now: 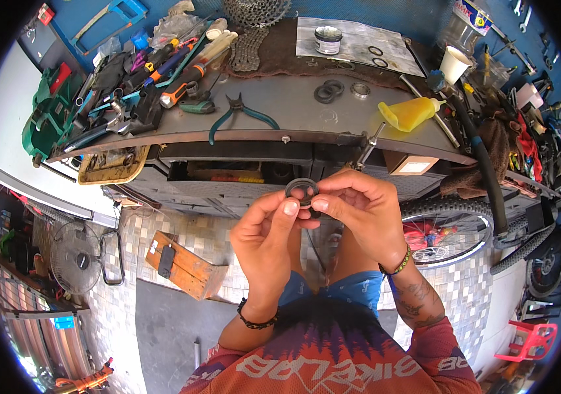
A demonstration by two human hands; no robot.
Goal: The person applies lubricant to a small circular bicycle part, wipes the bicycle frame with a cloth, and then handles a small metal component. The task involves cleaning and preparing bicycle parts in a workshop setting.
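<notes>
Between my two hands, just in front of the bench edge, is a small dark ring [301, 186]. My left hand [264, 243] grips its left side between thumb and fingers, and my right hand [366, 220] pinches its right side. Part of the ring is hidden by my fingertips. On the bench beyond lie dark rings [328, 91], a metal ring [360, 90], green-handled pliers [261, 118] and a yellow plastic bottle [399, 115].
Tools crowd the bench's left [139, 85] and right ends. At the back are a jar [328, 41] on paper and a paper cup [455, 64]. Below stand an open drawer [201, 172], a bicycle wheel [448, 256], a fan [73, 259] and a wooden board [179, 262].
</notes>
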